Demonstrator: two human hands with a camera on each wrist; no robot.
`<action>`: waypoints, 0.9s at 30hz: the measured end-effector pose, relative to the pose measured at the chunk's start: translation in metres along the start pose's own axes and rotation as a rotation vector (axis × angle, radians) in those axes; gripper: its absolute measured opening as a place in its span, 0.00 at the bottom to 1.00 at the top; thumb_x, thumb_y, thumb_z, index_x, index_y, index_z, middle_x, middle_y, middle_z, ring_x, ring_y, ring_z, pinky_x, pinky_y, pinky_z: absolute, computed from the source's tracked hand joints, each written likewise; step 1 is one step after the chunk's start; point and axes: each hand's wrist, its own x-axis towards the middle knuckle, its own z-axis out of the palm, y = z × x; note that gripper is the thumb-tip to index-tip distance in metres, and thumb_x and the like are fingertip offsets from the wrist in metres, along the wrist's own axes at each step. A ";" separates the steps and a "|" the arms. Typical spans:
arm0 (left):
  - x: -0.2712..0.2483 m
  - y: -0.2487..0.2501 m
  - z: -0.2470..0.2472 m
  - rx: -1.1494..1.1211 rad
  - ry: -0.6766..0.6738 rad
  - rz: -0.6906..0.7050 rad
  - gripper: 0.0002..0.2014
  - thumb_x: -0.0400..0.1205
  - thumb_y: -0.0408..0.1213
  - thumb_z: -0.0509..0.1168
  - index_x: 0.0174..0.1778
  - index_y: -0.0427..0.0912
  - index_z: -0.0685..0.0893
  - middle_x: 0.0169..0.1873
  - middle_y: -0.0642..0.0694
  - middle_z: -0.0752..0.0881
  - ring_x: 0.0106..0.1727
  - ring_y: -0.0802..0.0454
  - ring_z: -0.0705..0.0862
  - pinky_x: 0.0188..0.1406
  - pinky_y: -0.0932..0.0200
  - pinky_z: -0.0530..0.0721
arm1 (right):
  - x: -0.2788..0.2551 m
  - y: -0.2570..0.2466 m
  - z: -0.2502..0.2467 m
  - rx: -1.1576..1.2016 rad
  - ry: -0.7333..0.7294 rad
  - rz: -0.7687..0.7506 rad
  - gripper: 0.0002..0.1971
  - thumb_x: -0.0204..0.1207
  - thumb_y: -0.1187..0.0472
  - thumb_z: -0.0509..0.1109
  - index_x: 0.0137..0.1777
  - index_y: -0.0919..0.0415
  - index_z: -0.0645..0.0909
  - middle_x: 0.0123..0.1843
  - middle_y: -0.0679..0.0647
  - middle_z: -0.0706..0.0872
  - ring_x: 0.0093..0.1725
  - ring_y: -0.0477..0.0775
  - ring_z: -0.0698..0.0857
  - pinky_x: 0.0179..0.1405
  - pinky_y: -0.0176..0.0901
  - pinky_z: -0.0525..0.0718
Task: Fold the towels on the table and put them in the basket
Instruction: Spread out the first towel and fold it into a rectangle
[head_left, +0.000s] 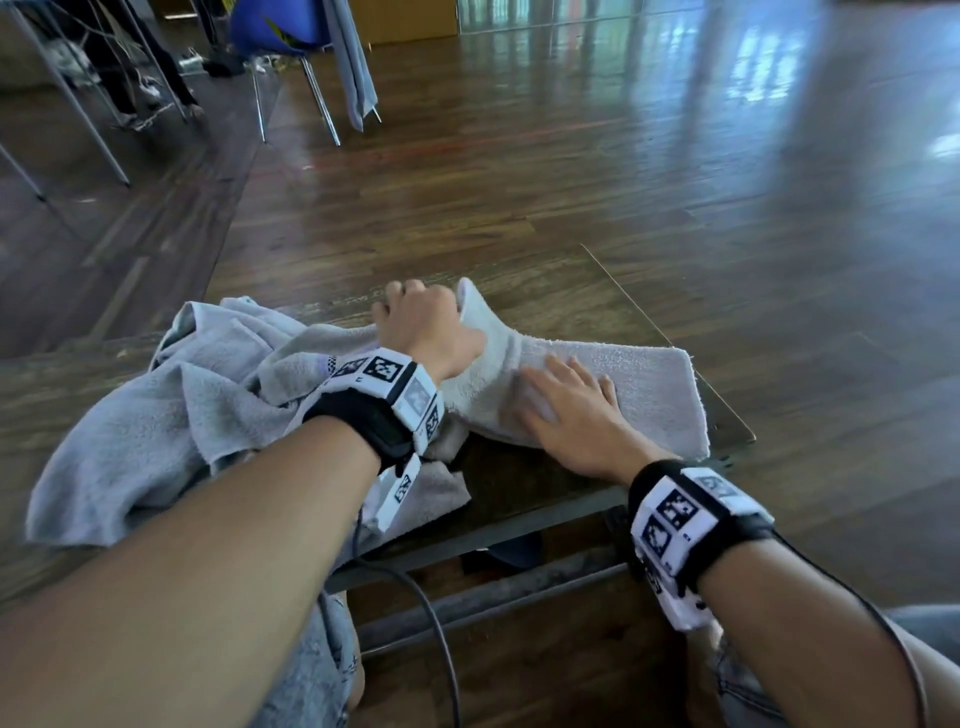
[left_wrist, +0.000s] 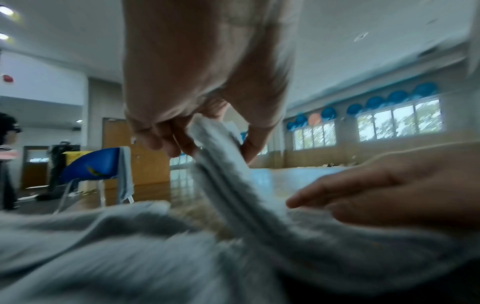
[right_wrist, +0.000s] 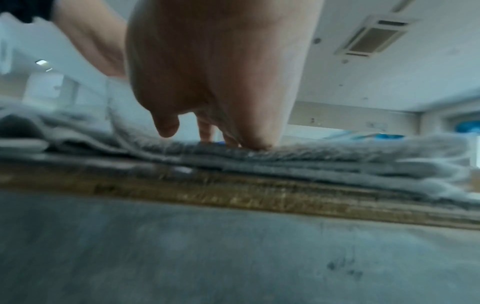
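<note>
A light grey towel (head_left: 639, 379) lies partly folded on the small wooden table (head_left: 571, 306). My left hand (head_left: 426, 322) grips its lifted left end, and that end stands up off the table; the wrist view shows the towel (left_wrist: 221, 160) pinched between fingers and thumb of my left hand (left_wrist: 205, 131). My right hand (head_left: 566, 405) lies flat with straight fingers pressing the towel's middle down, seen again as my right hand (right_wrist: 223, 131) on the towel's stacked layers (right_wrist: 337, 160). A heap of other grey towels (head_left: 156, 431) lies crumpled at the table's left. No basket is in view.
The table's right edge (head_left: 727, 410) runs close beside the folded towel. Beyond the table is open wooden floor (head_left: 623, 156). A blue chair (head_left: 280, 31) with a cloth hung on it stands far back left, beside metal table legs (head_left: 78, 104). My knees are under the table's near edge.
</note>
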 end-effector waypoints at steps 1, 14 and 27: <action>-0.001 0.008 -0.004 -0.053 0.035 0.045 0.09 0.74 0.43 0.67 0.39 0.41 0.78 0.49 0.39 0.85 0.54 0.37 0.81 0.49 0.46 0.80 | 0.000 0.001 -0.008 0.116 0.070 -0.017 0.21 0.88 0.46 0.57 0.79 0.46 0.71 0.81 0.57 0.74 0.81 0.61 0.70 0.81 0.60 0.64; -0.053 0.083 0.020 -0.191 -0.300 0.599 0.25 0.81 0.50 0.68 0.73 0.49 0.75 0.71 0.46 0.78 0.71 0.47 0.78 0.71 0.46 0.77 | -0.033 0.054 -0.063 1.082 0.216 0.415 0.03 0.77 0.73 0.75 0.47 0.69 0.89 0.48 0.68 0.93 0.42 0.62 0.94 0.40 0.54 0.94; -0.051 0.090 0.059 0.022 -0.435 0.642 0.43 0.75 0.62 0.71 0.84 0.65 0.59 0.87 0.45 0.56 0.86 0.45 0.59 0.84 0.41 0.56 | -0.042 0.089 -0.067 0.673 0.470 0.541 0.26 0.74 0.61 0.80 0.71 0.58 0.76 0.56 0.52 0.87 0.55 0.52 0.89 0.55 0.50 0.89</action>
